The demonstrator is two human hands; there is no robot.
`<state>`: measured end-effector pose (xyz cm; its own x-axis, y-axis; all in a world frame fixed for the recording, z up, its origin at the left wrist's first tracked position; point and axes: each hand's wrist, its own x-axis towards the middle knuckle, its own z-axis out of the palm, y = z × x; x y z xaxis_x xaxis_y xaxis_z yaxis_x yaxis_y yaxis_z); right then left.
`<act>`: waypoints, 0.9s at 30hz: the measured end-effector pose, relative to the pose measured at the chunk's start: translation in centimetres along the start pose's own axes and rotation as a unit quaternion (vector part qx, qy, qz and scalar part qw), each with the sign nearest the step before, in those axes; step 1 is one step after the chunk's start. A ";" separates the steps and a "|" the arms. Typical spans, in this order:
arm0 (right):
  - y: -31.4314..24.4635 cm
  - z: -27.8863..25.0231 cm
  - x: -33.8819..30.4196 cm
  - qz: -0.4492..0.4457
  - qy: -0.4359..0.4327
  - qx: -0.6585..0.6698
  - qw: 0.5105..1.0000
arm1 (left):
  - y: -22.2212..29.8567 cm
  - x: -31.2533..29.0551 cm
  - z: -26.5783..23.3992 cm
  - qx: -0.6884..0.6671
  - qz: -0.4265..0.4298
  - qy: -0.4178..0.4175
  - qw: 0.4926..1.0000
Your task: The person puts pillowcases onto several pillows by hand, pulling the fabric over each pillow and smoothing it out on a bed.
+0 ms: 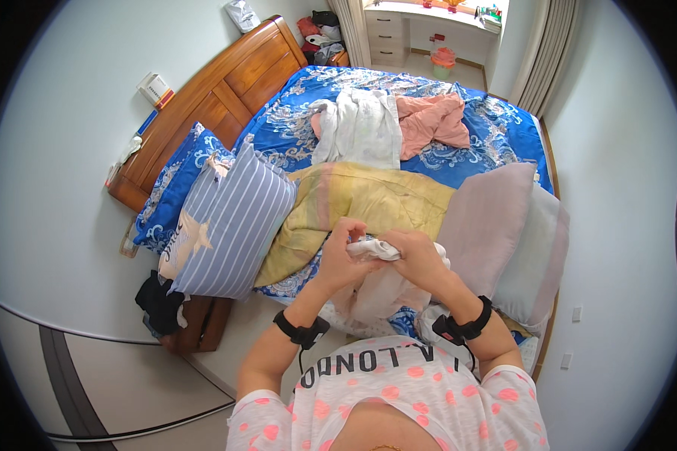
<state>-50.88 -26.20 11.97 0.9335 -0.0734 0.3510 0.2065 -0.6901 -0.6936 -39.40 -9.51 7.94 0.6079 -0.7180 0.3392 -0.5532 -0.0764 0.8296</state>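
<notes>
I hold a small white garment bunched between my two hands, out in front of my chest and over the near edge of the bed. My left hand grips its end at nine o'clock, fingers curled tight around the cloth; my right hand clamps the end at three o'clock, so the bundle sits right between them with the rest of the fabric hanging down toward six o'clock. Just beyond my hands, at twelve o'clock, lies a yellow quilt, and further up on the blue patterned bedsheet rest a white garment pile and a pink cloth beside it. A striped pillow lies at ten o'clock, a pale pink pillow at two o'clock
</notes>
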 end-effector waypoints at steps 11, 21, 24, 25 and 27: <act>0.9 -4.3 -1.0 0.022 0.089 0.164 0.982 | -12.7 -5.8 2.9 -0.156 -0.170 0.021 0.973; 3.5 -2.3 -1.6 -0.012 0.112 0.126 0.986 | -5.1 0.4 3.6 -0.074 -0.107 0.054 0.990; 3.9 0.6 -1.2 -0.053 0.101 0.083 0.990 | -1.6 2.0 4.2 -0.047 -0.105 -0.038 0.993; 4.5 1.4 -1.3 -0.067 0.097 0.068 0.991 | -1.3 2.2 4.4 -0.066 -0.099 -0.029 0.992; 6.3 2.2 -1.2 0.135 -0.006 0.196 0.971 | -1.5 2.5 4.8 -0.069 -0.086 0.007 0.994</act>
<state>-50.02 -28.88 5.79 0.9720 -0.2035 0.1177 0.0478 -0.3190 -0.9465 -39.79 -14.56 5.44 0.6955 -0.6922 0.1930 -0.3576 -0.1004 0.9285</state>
